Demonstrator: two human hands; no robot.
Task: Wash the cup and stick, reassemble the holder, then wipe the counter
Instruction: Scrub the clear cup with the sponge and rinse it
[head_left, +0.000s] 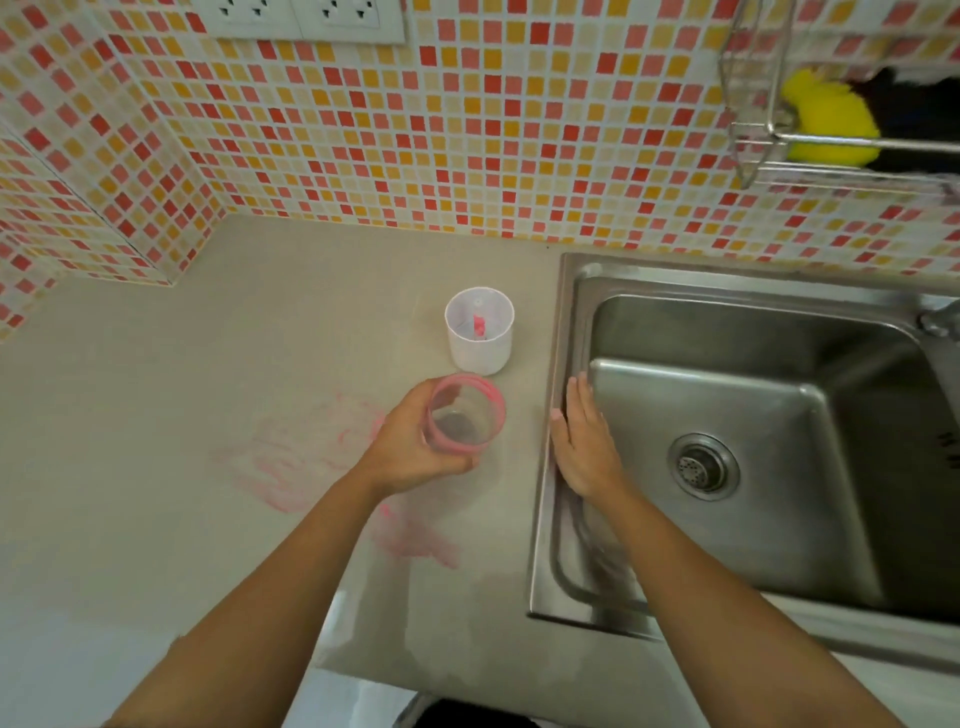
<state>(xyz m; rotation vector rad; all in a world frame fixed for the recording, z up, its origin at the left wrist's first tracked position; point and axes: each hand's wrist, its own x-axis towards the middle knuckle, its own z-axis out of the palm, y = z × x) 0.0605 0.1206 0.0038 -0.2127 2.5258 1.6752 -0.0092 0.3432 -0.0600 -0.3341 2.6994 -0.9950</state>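
My left hand (410, 447) is wrapped around the clear pink-rimmed cup (464, 418), held near the counter's (156, 415) right edge by the sink (753, 415). Right hand (584, 441) lies flat, fingers straight, holding nothing, on the sink's left rim. White holder (479, 330), pink stick (477, 327) upright inside, stands just behind the cup; pink smears (291, 462) mark the counter left of my left hand.

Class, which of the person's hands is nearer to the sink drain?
Right. The right hand rests on the sink edge, beside the drain; the left hand holds the cup over the counter.
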